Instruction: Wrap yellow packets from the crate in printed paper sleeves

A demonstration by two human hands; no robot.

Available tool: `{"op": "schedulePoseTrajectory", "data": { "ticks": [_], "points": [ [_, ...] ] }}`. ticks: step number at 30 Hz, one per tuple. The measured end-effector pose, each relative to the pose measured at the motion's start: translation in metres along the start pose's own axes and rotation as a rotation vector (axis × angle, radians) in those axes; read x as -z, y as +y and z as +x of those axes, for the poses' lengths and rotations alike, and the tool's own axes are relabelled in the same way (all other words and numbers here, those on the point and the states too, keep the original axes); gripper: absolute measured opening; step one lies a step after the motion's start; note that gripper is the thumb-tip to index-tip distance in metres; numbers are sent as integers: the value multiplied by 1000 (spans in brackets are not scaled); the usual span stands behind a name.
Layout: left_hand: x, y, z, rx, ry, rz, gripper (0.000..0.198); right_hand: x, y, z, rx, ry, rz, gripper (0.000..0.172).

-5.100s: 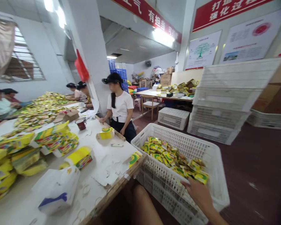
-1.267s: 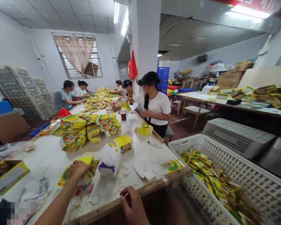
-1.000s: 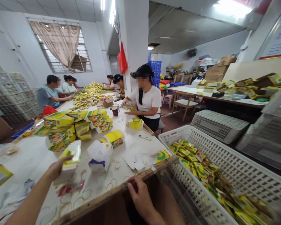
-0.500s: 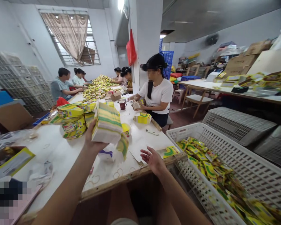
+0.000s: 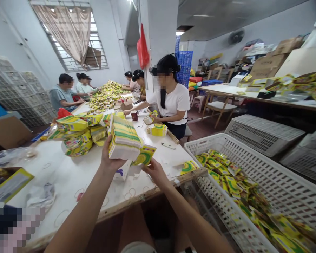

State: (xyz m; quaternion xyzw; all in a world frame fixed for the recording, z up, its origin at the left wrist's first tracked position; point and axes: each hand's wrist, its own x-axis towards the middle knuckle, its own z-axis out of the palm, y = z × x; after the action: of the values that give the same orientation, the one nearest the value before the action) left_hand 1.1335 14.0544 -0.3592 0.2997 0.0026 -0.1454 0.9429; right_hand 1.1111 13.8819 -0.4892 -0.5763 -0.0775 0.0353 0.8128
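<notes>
A thick stack of yellow, green and white printed cards point(image 5: 125, 135) is gripped in my left hand point(image 5: 109, 158), held above the white table. At the stack's lower right, a single yellow-green card point(image 5: 144, 155) sticks out, and my right hand point(image 5: 155, 172) pinches its near edge between thumb and fingers. Below the stack stands a white box with a purple mark point(image 5: 121, 173), partly hidden by it. Another yellow-green card point(image 5: 189, 167) lies at the table corner to the right of my right hand.
Bundled yellow packs point(image 5: 75, 135) are piled left of the stack. A white plastic basket point(image 5: 252, 154) of yellow packets stands beside the table on the right. A co-worker point(image 5: 171, 98) sits across, near a dark mug point(image 5: 134, 115) and a white-handled tool point(image 5: 168, 146). Rubber bands lie near the front edge.
My right hand has moved up and left from open air above the table edge and closed on the card sticking out. That card has swung upward. My left hand still holds the stack.
</notes>
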Motion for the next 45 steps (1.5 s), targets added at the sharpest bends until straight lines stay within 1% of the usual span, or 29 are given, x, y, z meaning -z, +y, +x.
{"op": "schedulePoseTrajectory", "data": {
  "ticks": [1,3,5,7,9,11,15,17,18,20,21,23,25,27,28,30,32,34,37,41,43,45],
  "points": [
    [0,4,-2,-17,6,-2,42,-1,3,3,24,6,-32,40],
    [2,14,-5,-67,27,-5,40,1,8,5,44,36,-60,33],
    [5,24,-6,-134,48,-6,38,7,9,2,61,64,-95,32],
    [8,32,-8,-186,41,-6,35,14,6,-3,76,81,-133,32],
    [12,38,-10,-208,23,-2,34,23,1,-7,90,97,-166,33],
    [15,42,-14,-197,9,4,34,34,-6,-9,103,129,-196,34],
    [25,41,-25,-121,9,-9,36,65,-26,-11,118,229,-235,35],
    [30,34,-29,-113,-10,-20,37,75,-38,-15,125,270,-224,35],
    [33,29,-30,-111,-41,-28,37,77,-44,-18,130,286,-216,38],
    [35,17,-30,-97,-133,-53,35,71,-56,-25,150,311,-268,47],
    [35,10,-30,-85,-179,-68,35,63,-61,-29,170,314,-342,45],
    [33,-2,-29,-55,-221,-94,33,42,-70,-38,242,279,-527,29],
    [30,-12,-28,-11,-187,-82,32,18,-74,-44,311,171,-643,25],
    [26,-19,-29,38,-129,-38,30,-2,-73,-49,346,64,-653,22],
    [24,-22,-30,58,-102,-14,28,-10,-70,-51,346,43,-644,21],
    [23,-27,-33,66,-53,19,25,-18,-62,-53,333,64,-613,16],
    [24,-31,-36,32,-5,45,24,-18,-54,-55,313,106,-582,12],
    [27,-34,-40,-24,47,77,27,-8,-49,-57,290,114,-593,13],
    [33,-36,-44,-67,103,110,30,17,-50,-58,290,105,-708,20],
    [46,-35,-45,-17,106,103,29,55,-61,-57,344,107,-928,26],
    [53,-37,-48,24,85,72,27,68,-63,-56,339,107,-995,28],
    [58,-42,-53,61,64,33,24,76,-62,-55,314,123,-1013,28]
  ]
}}
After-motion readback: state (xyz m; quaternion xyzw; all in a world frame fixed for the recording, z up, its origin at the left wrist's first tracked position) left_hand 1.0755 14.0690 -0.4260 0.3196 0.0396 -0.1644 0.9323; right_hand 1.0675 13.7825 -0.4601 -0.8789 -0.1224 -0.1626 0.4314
